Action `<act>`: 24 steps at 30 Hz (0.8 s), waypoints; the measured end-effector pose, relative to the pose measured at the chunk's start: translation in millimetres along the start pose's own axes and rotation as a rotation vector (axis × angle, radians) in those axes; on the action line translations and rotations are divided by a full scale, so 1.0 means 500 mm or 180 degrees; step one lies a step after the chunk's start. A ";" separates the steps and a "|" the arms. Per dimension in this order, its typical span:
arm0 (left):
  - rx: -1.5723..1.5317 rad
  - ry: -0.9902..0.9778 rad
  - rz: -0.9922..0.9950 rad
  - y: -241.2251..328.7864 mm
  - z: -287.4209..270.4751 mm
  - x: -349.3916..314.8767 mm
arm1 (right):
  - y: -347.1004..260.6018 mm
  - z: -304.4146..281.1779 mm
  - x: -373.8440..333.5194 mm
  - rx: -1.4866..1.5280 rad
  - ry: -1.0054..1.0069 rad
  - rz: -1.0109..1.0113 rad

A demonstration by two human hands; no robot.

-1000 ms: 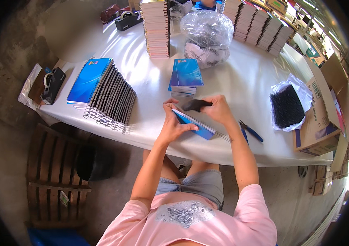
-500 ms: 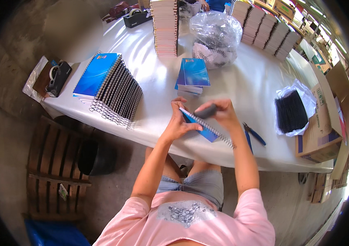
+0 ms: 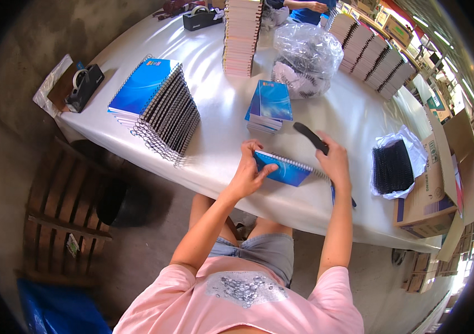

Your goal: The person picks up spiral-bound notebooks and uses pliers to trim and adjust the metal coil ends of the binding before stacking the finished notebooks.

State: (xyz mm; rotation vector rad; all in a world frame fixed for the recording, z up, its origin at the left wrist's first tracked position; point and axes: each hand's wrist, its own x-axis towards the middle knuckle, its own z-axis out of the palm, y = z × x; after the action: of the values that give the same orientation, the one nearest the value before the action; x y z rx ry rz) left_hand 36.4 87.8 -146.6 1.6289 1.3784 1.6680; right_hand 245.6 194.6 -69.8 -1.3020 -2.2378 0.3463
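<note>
My left hand (image 3: 252, 171) grips a blue-covered notebook (image 3: 288, 170) at its left end, thumb on the cover. A spiral coil (image 3: 321, 175) runs along the notebook's far edge and sticks out past its right end. My right hand (image 3: 334, 160) is closed round a long, dark, slightly curved tool (image 3: 307, 135) whose exact kind I cannot make out; it is held above the table, apart from the coil. Blue-handled pliers (image 3: 333, 195) lie partly hidden under my right forearm. Beyond the notebook sits a small pile of blue-covered booklets (image 3: 271, 103).
Left stands a tall stack of coil-bound notebooks (image 3: 162, 106), beside a tape dispenser (image 3: 85, 89). Black coils (image 3: 391, 167) lie on white paper near a cardboard box (image 3: 427, 197). Farther back are a clear plastic bag (image 3: 308, 55), tall book stacks (image 3: 241, 39) and another person's hand (image 3: 316, 6).
My right hand has moved right, taking the dark tool away from the coil. The notebook has turned so its blue cover shows more. The whole view has shifted slightly.
</note>
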 end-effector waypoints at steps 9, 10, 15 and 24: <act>-0.0797 0.0400 -0.0291 0.032 0.028 -0.033 | -0.172 0.024 -0.072 0.0075 -0.0327 -0.0998; -0.0911 0.0239 -0.0444 0.035 0.024 -0.036 | -0.170 0.039 -0.075 0.0425 -0.0480 -0.0856; -0.0718 0.0517 -0.0223 0.037 0.027 -0.035 | -0.170 0.048 -0.086 0.0704 -0.0139 -0.0902; -0.0376 0.0530 -0.0330 0.040 0.021 -0.022 | -0.173 0.062 -0.086 0.0461 0.0202 -0.0755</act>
State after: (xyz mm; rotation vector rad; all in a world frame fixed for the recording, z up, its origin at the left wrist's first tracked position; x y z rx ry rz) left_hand 54.8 74.0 -136.9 1.3567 1.3878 1.8205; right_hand 182.8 115.1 -68.8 -0.9488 -2.2382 0.3658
